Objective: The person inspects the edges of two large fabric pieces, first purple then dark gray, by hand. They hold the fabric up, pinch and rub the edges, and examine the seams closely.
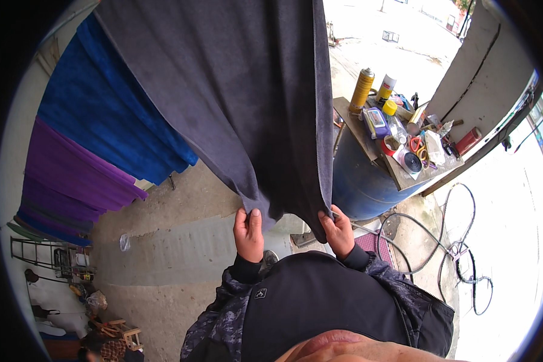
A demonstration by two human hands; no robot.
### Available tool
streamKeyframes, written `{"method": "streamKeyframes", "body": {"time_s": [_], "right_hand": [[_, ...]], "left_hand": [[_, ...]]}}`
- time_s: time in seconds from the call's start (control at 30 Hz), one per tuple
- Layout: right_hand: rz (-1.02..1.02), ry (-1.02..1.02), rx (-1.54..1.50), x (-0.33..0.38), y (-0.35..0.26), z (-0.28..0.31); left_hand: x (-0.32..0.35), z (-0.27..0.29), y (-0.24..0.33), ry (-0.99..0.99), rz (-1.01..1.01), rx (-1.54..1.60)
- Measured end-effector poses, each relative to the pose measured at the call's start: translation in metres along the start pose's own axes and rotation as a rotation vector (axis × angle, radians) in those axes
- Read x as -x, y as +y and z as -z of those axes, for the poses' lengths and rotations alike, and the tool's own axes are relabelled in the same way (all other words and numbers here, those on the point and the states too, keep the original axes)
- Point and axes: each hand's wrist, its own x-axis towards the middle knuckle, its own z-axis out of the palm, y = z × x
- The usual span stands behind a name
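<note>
A large dark grey cloth [253, 90], like a soft towel, hangs down from above in front of me. My left hand [248, 232] pinches its lower left edge between thumb and fingers. At the lower right corner, my right hand [338, 232] grips the same cloth. Between the two hands the bottom edge sags in a loose curve, and the fabric runs in long folds up out of the frame. Left of it hang a blue cloth [111, 108] and a purple cloth [72, 169], both apart from my hands.
At right, a wooden board [398, 172] on a blue barrel [362, 187] holds spray cans [362, 90], tape, scissors and other clutter. Black hoses [428, 265] coil on the ground beside it. A small wooden stool [130, 335] and a metal rack [36, 250] stand at lower left.
</note>
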Motion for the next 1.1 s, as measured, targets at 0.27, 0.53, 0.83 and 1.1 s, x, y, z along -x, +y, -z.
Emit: {"method": "streamKeyframes", "body": {"time_s": [0.27,0.53,0.83,1.1], "right_hand": [[0.006,-0.093,0.044,0.005,0.002,-0.002],[0.022,-0.319,0.416,0.01,-0.001,-0.001],[0.2,-0.389,0.607,0.012,-0.01,-0.009],[0.36,-0.506,0.596,0.011,0.005,-0.003]], "left_hand": [[0.009,-0.013,-0.002,-0.23,0.014,-0.09],[0.014,-0.016,-0.014,-0.429,0.08,-0.129],[0.021,-0.019,-0.019,-0.526,0.159,-0.163],[0.021,-0.023,-0.01,-0.54,0.132,-0.256]]}}
